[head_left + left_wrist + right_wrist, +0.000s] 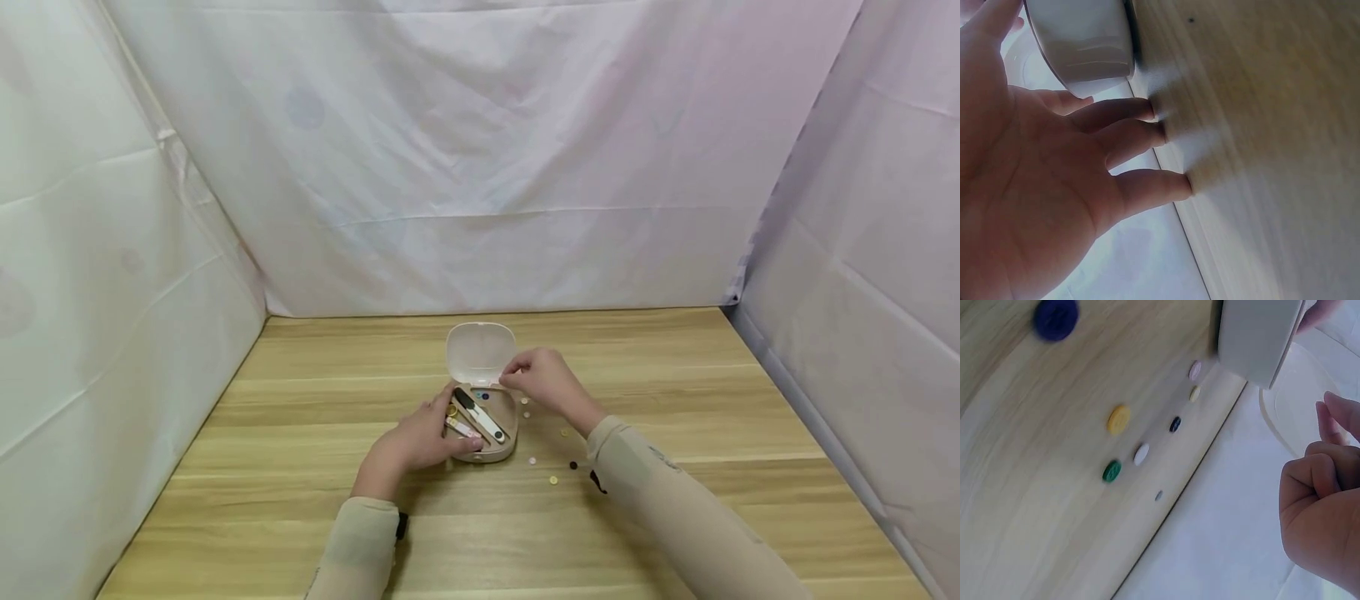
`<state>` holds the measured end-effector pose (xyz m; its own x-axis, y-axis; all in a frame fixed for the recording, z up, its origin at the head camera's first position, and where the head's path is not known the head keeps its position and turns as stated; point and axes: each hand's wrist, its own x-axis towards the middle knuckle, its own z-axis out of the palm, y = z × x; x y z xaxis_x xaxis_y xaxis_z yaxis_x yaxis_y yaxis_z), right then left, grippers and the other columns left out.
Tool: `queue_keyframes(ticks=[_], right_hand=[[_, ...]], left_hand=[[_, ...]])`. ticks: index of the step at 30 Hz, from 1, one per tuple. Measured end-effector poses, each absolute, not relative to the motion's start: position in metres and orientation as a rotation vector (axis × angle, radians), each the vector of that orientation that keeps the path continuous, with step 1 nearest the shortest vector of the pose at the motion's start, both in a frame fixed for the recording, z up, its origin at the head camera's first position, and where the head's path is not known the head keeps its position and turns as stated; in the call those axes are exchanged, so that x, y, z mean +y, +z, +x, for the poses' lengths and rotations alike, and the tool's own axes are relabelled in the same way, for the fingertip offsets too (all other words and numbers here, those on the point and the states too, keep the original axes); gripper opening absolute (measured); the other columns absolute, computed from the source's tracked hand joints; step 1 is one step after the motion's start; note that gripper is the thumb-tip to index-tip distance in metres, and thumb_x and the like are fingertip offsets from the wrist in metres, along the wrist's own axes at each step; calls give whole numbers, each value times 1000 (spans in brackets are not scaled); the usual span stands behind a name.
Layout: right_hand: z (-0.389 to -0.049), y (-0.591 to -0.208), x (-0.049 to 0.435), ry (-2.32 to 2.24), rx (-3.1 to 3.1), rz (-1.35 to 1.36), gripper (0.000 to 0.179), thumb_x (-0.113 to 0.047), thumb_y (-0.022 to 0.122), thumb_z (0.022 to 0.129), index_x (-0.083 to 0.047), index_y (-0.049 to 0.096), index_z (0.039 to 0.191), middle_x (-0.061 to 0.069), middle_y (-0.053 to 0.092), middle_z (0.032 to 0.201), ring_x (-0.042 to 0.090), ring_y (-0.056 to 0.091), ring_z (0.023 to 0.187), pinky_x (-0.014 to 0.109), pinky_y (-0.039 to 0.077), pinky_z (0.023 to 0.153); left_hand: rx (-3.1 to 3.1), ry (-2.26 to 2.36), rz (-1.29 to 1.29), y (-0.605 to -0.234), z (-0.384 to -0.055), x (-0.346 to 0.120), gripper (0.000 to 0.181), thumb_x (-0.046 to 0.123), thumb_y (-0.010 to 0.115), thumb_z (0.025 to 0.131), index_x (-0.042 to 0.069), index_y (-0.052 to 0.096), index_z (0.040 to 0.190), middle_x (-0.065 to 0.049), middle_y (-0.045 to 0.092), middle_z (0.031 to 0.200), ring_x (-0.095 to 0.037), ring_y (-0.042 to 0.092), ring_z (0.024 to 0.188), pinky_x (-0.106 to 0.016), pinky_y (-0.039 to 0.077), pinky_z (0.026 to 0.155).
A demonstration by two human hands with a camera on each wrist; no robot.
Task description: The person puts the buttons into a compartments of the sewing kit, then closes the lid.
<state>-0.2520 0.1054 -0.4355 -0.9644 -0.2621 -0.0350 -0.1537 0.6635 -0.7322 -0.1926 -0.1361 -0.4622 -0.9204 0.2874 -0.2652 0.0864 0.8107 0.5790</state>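
Observation:
A beige sewing kit case [498,456] lies on the wooden table, its clear lid [480,350] raised at the back. Inside are thread snips [480,415] with a black tip cover, a tape measure [461,427] and blue buttons [485,397]. My left hand [420,433] holds the case from its left, thumb across the front; other fingertips touch the table in the left wrist view. Just above the case's back right corner, my right hand [543,379] has thumb and index fingertips together, its other fingers curled. I cannot tell whether something small sits between those tips.
Loose buttons lie right of the case: a yellow button [553,480], a black button [573,465] and pale ones [532,461]. The right wrist view also shows a green button [1112,470] and a dark blue button [1055,319]. White cloth [480,167] hangs around the table.

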Motion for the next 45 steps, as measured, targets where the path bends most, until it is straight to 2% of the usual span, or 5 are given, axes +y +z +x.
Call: queue_keyframes(ticks=[15,24,33,40,45], right_hand=[[-227,-426,151,-1122,2662,-383,17,-23,79,96,-9,81,106,-7,38,54,10,38,48,26,36,48],[-202,-434,186,-938,2598,-494,18,-22,84,92,-10,81,105,-4,51,68,12,41,63,26,38,57],[-190,-454,213,-960,2501,-541,10,-17,82,93,-14,80,103,-6,45,63,8,32,56,21,32,54],[-187,-465,216,-1042,2425,-500,13,-7,82,89,-13,79,101,2,69,90,9,40,57,21,37,54],[-184,-474,213,-1043,2377,-433,13,-8,81,90,-13,77,102,-4,52,66,11,45,59,22,39,55]], left_hand=[[2641,888,308,-458,-197,-138,115,61,80,89,21,14,173,-27,47,162,-43,49,149,-62,43,119],[2644,883,339,-460,-201,-137,114,62,80,89,22,13,173,-26,47,163,-42,48,150,-61,42,121],[2623,898,327,-461,-199,-137,115,60,81,89,21,13,173,-28,45,163,-43,47,151,-61,41,122],[2633,898,327,-463,-198,-137,115,59,81,89,21,14,173,-28,46,163,-44,47,151,-61,41,122],[2631,910,310,-465,-196,-137,115,59,82,88,21,15,173,-28,46,163,-44,46,151,-62,40,122]])
